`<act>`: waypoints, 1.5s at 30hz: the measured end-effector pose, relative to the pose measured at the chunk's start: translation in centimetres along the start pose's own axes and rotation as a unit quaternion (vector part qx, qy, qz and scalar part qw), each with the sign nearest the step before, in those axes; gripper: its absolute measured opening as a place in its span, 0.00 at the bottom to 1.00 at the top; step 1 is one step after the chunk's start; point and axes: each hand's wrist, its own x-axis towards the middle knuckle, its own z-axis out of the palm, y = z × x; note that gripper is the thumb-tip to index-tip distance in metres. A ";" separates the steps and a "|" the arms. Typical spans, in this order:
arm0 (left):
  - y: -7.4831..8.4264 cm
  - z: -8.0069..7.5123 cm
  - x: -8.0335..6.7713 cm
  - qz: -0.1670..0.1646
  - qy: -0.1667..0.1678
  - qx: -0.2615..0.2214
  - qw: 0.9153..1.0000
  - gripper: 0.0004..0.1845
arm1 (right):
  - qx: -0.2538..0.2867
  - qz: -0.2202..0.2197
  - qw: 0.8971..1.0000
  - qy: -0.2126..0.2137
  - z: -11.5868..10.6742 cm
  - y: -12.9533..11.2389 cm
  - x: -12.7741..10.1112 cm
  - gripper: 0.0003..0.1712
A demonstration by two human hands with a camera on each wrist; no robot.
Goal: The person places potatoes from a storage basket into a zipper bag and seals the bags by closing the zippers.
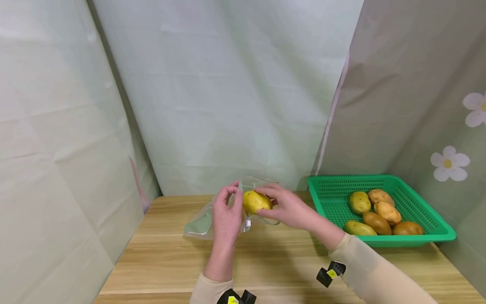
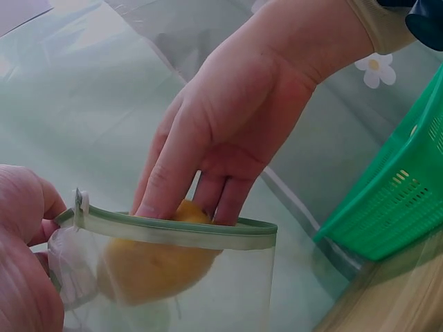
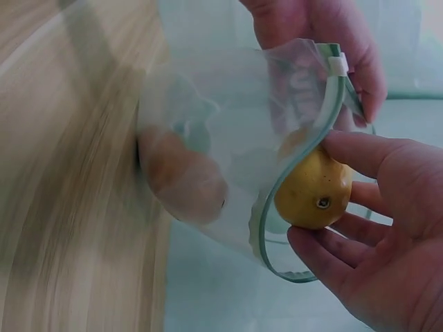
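A clear zip bag (image 1: pixel 206 221) with a green-edged mouth (image 3: pixel 315 142) is held above the wooden table (image 1: pixel 273 261). My left hand (image 1: pixel 226 213) pinches the bag's rim by its white slider (image 3: pixel 338 63), keeping the mouth open. My right hand (image 1: pixel 290 207) grips a yellow mango (image 1: pixel 256 202) and holds it at the bag's mouth, half inside (image 3: pixel 315 190). In the left wrist view the mango (image 2: pixel 156 266) shows through the plastic, with my right hand's fingers (image 2: pixel 173 180) over the rim. A second, brownish fruit (image 3: pixel 183 176) lies deeper in the bag.
A green plastic basket (image 1: pixel 440 230) stands at the table's right, holding several mangoes (image 1: pixel 376 211). Pale green sheets wall in the back and left; a flower-print sheet (image 1: pixel 449 162) hangs at the right. The table's front edge lies near my sleeves.
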 end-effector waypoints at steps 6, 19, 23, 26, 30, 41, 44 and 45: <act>0.0 0.0 0.0 0.007 0.005 0.007 1.000 0.09 | 0.015 -0.005 1.000 -0.022 0.5 0.2 0.8 0.32; -0.3 0.2 -0.2 0.016 0.001 -0.020 1.000 0.08 | 0.008 -0.004 0.999 -0.032 0.9 0.1 0.4 0.27; -0.4 0.3 -0.2 0.014 0.000 -0.011 1.000 0.09 | -0.013 0.002 1.000 -0.022 0.2 -0.1 -0.6 0.25; -0.4 0.3 -0.1 0.016 0.008 -0.003 1.000 0.10 | -0.018 0.011 1.000 -0.014 -0.4 -0.2 -1.4 0.23; -0.4 0.3 -0.1 0.021 0.015 0.006 1.000 0.10 | -0.012 0.020 1.000 -0.003 -1.4 0.1 -2.3 0.23; -0.3 0.4 0.0 0.008 0.008 0.026 1.000 0.07 | -0.058 0.045 0.997 0.040 -4.6 2.4 -5.0 0.22; -0.2 0.4 -0.1 0.006 0.004 0.026 1.000 0.06 | -0.080 0.059 0.994 0.045 -5.5 3.2 -5.8 0.23; -0.2 0.4 -0.1 0.006 0.004 0.027 1.000 0.06 | -0.086 0.066 0.993 0.047 -5.8 3.5 -6.1 0.23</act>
